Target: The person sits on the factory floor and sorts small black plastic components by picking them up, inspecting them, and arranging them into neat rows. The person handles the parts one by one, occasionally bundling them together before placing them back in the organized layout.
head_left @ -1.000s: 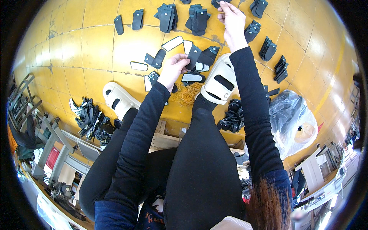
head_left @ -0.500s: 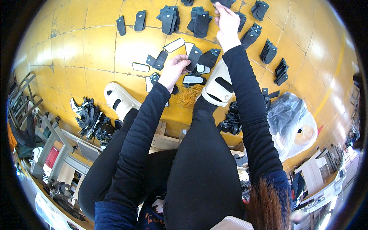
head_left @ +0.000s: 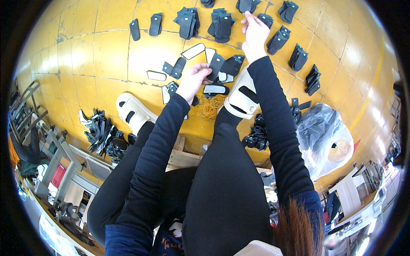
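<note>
My left hand (head_left: pixel 194 82) pinches one or more flat black pieces (head_left: pixel 216 64), shaped like shoe tongues, between thumb and fingers. They hang over loose black pieces (head_left: pixel 234 65) and white-faced ones (head_left: pixel 194 50) strewn on the floor. Farther off, my right hand (head_left: pixel 255 36) is beside the near edge of a small black stack (head_left: pixel 247 6). Its fingers are loosely bent and apart, and I see nothing in them. Tangled yellow rubber bands (head_left: pixel 208 106) lie between my feet, close to a white-topped piece (head_left: pixel 215 89).
More black stacks stand in an arc, including a large one (head_left: pixel 221 26) and one at the right (head_left: pixel 313 80). Dark heaps (head_left: pixel 104 133) lie by my left sandal (head_left: pixel 133 112). A clear plastic bag (head_left: pixel 323 134) sits beyond my right arm. Metal frames (head_left: pixel 64 149) line the left.
My right hand has drawn slightly back toward me from the far stack, and the dark piece at its fingertips now lies there. My left hand stays almost in place with its piece.
</note>
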`<state>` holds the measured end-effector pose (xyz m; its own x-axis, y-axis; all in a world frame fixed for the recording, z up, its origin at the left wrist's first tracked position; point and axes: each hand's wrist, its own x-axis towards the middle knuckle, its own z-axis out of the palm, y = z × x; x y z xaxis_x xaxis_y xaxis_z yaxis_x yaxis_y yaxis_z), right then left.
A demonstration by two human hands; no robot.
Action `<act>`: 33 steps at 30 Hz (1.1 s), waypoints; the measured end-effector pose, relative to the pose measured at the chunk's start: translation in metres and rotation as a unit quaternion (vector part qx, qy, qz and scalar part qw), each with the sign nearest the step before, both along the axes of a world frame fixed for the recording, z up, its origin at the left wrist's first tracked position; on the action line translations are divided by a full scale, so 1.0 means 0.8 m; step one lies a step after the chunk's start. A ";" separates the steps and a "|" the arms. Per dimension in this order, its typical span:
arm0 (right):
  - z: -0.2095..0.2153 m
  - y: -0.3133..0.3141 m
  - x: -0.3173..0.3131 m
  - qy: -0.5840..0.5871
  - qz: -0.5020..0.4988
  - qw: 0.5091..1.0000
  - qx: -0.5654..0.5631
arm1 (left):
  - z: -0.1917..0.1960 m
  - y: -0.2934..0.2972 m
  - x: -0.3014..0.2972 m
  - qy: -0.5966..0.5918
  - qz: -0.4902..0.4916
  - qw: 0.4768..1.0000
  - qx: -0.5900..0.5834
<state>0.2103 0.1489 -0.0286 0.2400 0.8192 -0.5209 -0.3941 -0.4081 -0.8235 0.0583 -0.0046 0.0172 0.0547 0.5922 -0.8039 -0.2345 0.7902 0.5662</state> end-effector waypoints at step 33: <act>0.063 -0.063 0.053 -0.111 0.106 0.987 0.047 | 0.006 0.007 -0.002 0.001 0.025 0.999 0.029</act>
<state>0.2529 0.0984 0.0219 0.1571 0.9056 -0.3939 -0.1138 -0.3796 -0.9181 0.0569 0.0014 0.0220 0.0228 0.6398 -0.7682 -0.2709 0.7436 0.6112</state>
